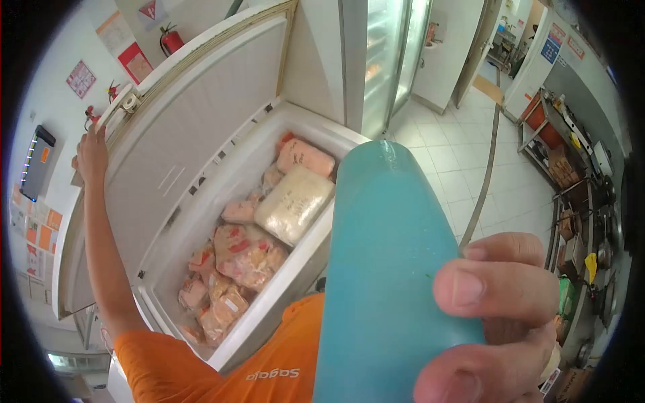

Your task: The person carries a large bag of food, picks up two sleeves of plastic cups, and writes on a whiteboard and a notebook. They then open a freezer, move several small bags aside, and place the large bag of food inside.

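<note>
Holding the lid [201,127] of the chest freezer [316,248] up, our left hand [92,156] grips the lid's top edge, near the latch [127,102], with the arm stretched straight up along the lid's left side. Our right hand [500,322] is clamped around a large turquoise board [386,269], seen close to the camera so that it covers much of the lower middle of the view; the thumb and fingers [494,289] press on its near face at the right edge. We cannot tell what exactly the board is. It stands tilted, its rounded top end just over the freezer's right rim.

Inside the open freezer lie frozen packs in clear bags: a pale, whitish bag [293,203] near the far end, a pink pack [306,156] beyond it, and several orange-pink packs [245,255] filling the near half. Our orange shirt [269,363] shows at the bottom of the view, touching the freezer's front wall.

To the right, a tiled floor [484,181] runs past glass-door fridges [393,60] towards steel shelves [578,201] loaded with kitchen goods. A red fire extinguisher [170,40] hangs on the wall behind the lid.
</note>
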A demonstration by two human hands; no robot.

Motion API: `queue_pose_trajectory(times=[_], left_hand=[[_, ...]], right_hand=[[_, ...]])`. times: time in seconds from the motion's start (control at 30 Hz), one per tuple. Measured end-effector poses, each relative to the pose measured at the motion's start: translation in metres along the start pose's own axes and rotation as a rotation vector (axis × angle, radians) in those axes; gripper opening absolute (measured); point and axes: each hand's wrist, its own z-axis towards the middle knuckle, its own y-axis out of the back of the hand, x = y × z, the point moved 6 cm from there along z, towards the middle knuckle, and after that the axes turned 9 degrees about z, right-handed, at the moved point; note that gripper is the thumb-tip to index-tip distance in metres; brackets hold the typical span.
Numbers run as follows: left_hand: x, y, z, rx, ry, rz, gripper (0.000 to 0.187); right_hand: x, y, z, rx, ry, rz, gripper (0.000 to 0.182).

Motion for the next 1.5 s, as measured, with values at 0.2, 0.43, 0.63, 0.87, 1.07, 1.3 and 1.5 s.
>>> queue_pose_trajectory(times=[0.2,0.43,0.63,0.87,1.07,1.3,1.5], left_hand=[[0.012,-0.038,0.073,0.012,0.072,0.181,0.078],[0.035,-0.132,0.179,0.271,0.344,0.142,0.082],[-0.129,-0.122,0.055,-0.483,0.422,-0.859,0.062],[-0.457,-0.285,-0.345,0.797,-0.494,-1.095,0.075],[-0.404,-0.239,-0.486,1.059,-0.883,-0.565,0.077],[-0.427,-0.312,-0.538,0.789,-0.942,-0.637,0.068],[-0.422,-0.346,-0.513,1.017,-0.89,-1.044,0.055]], right_hand=[[0.0,-0.015,0.015,0.006,-0.013,-0.029,0.057],[0.01,-0.046,0.036,-0.009,-0.034,-0.07,0.058],[0.012,-0.067,0.046,-0.03,-0.066,-0.135,0.06],[0.004,-0.093,0.052,-0.061,-0.148,-0.185,0.061],[-0.011,-0.108,0.051,-0.075,-0.268,-0.221,0.062],[-0.045,-0.104,0.027,-0.193,-0.493,-0.194,0.063],[-0.097,-0.127,-0.002,-0.318,-0.646,-0.275,0.086]])
